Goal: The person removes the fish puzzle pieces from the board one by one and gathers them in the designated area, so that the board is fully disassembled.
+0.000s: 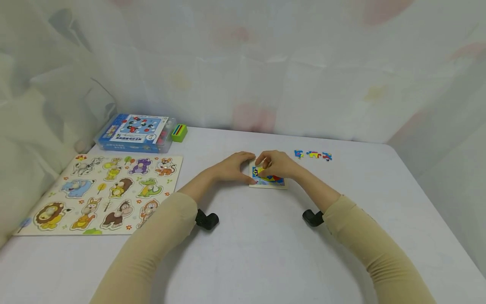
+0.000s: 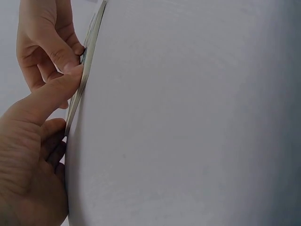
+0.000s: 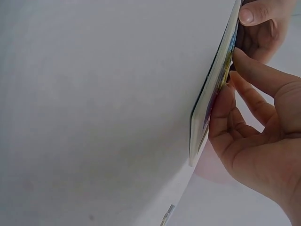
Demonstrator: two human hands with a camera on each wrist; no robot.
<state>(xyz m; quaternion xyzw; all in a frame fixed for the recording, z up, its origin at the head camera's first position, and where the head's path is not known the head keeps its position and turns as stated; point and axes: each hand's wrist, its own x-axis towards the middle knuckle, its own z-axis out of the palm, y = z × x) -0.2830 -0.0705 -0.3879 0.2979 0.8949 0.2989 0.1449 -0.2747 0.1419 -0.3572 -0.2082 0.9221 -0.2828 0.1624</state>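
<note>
A small puzzle board [image 1: 268, 187] with a pale rim and a bright blue, yellow and red picture lies flat on the white table. My left hand [image 1: 230, 168] holds it at the left side, thumb at the near corner and fingers toward the far one. In the left wrist view the thumb rests on the board's edge [image 2: 90, 54]. Over the picture, my right hand [image 1: 280, 164] bends down with thumb and fingertips at a yellow puzzle piece [image 3: 226, 66]. Much of that piece is hidden by the fingers. Three loose puzzle pieces [image 1: 314, 154] lie right of the board, farther back.
At the left lies a large animal peg puzzle [image 1: 99, 190]. Behind it stands a clear-and-blue boxed molecule set [image 1: 133, 131], with a small green block-like item [image 1: 179, 133] beside it. A white curtain [image 1: 265, 76] closes off the table's back edge.
</note>
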